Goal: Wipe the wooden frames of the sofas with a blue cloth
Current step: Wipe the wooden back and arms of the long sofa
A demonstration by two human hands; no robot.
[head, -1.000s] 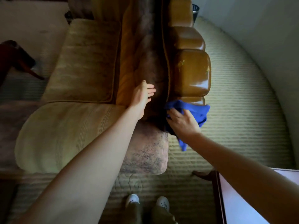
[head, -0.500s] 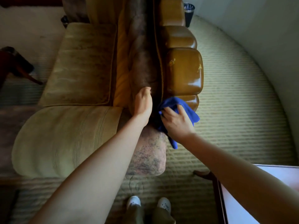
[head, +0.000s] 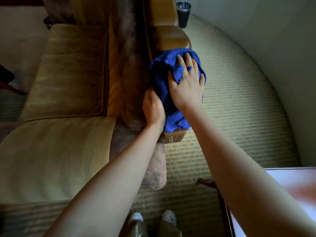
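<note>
The sofa's wooden armrest (head: 169,37) runs lengthways straight away from the person, its near end (head: 173,136) pointing back toward their feet and its far end toward the wall. The blue cloth (head: 162,82) is draped over the near part of that armrest, bunched and wrinkled, its longer side lying along the wood; a fold hangs down just above the carved near end.

The right hand (head: 187,82) lies on top of the cloth with fingers spread and fairly straight, palm down, pressing the cloth onto the wood. A bit of cloth is bunched up between the thumb and forefinger. The left hand (head: 153,108) sits just beside it on the inner side of the armrest, where wood meets the brown padded arm (head: 130,69). Its fingers curl downward and are hidden from view, so whether it grips the cloth's edge or only the arm of the sofa cannot be told.

The tan seat cushion (head: 68,71) lies to the left. A dark cup (head: 183,13) stands on the carpet (head: 236,100) beyond the armrest, and a table (head: 290,178) corner shows at lower right.
</note>
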